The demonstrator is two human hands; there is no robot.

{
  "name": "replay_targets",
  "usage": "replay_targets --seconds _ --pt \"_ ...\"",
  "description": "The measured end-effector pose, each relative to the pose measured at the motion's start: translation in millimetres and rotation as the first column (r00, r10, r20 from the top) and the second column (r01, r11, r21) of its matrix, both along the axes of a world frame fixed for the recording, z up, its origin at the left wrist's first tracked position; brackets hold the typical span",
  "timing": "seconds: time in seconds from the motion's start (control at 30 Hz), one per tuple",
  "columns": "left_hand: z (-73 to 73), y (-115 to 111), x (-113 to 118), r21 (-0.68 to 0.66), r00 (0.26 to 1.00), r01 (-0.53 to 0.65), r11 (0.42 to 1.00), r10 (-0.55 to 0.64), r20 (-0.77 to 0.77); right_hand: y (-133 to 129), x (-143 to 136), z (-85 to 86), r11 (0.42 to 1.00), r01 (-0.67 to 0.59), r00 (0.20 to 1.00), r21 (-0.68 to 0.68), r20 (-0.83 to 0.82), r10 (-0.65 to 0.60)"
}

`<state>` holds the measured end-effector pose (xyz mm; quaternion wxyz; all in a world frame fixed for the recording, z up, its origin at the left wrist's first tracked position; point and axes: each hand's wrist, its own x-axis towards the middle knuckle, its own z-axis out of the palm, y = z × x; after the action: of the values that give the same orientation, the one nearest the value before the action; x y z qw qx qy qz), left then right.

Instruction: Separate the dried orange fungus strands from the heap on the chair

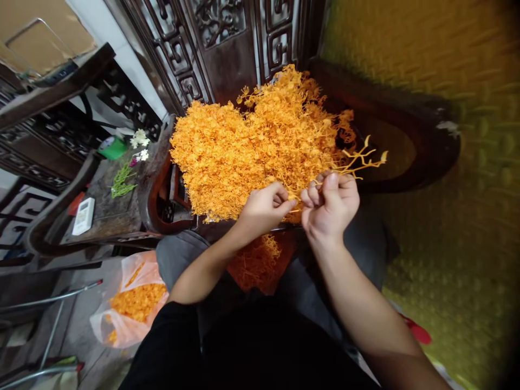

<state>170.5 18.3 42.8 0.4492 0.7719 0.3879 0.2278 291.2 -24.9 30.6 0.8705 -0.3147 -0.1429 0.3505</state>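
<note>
A large heap of orange branched plastic pieces [244,151] lies on a dark carved wooden chair in front of me. Just at the heap's near edge, my left hand [270,205] is closed in a pinch on a thin orange piece. Close beside it on the right, my right hand [333,203] has its fingers closed around several orange stems [361,162], whose forked tips stick out to the upper right. The two hands are a small gap apart, with orange strands between them.
On a side table [101,189] lie a white remote [84,216], a green tape roll [112,147], green stems [122,181] and small white flowers [139,138]. A plastic bag [138,303] of orange pieces stands on the floor at left. More orange pieces [260,265] lie between my legs.
</note>
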Motion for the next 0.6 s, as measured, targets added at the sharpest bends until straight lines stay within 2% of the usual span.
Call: replay_targets --seconds 0.07,0.13,0.23,0.3,0.4,0.47,0.53,0.6 --pt "-2.3 2 2 -0.087 0.999 0.009 0.996 -0.005 0.044 1 -4 -0.5 1.0 0.005 1.0 -0.013 0.011 -0.005" --pt "-6.0 3 3 -0.091 0.999 -0.011 0.996 0.016 0.045 1 -6 -0.8 1.0 0.004 1.0 -0.007 0.027 -0.004" --pt "-11.0 3 3 0.014 0.999 -0.034 0.999 0.034 -0.012 1 -6 -0.7 1.0 0.001 0.999 0.018 0.043 -0.002" --pt "-9.1 2 0 0.114 0.996 0.007 0.993 0.003 -0.094 0 -2 -0.3 0.999 0.031 0.999 0.027 0.04 -0.033" --pt "6.9 4 -12 0.237 0.974 0.112 0.965 -0.059 -0.217 -1 11 1.6 0.999 0.045 0.999 0.024 0.015 -0.046" --pt "24.6 13 -27 0.319 0.967 0.108 0.942 -0.025 -0.253 -3 21 4.1 0.999 0.023 1.0 0.026 -0.003 -0.023" --pt "43.6 31 -47 0.449 0.963 -0.011 0.894 0.131 -0.236 -6 33 6.9 0.998 0.033 0.999 0.049 -0.01 -0.032" --pt "59.8 57 -68 0.563 0.929 -0.214 0.798 0.345 -0.136 -8 43 8.1 0.996 0.051 0.999 0.073 -0.019 -0.05"
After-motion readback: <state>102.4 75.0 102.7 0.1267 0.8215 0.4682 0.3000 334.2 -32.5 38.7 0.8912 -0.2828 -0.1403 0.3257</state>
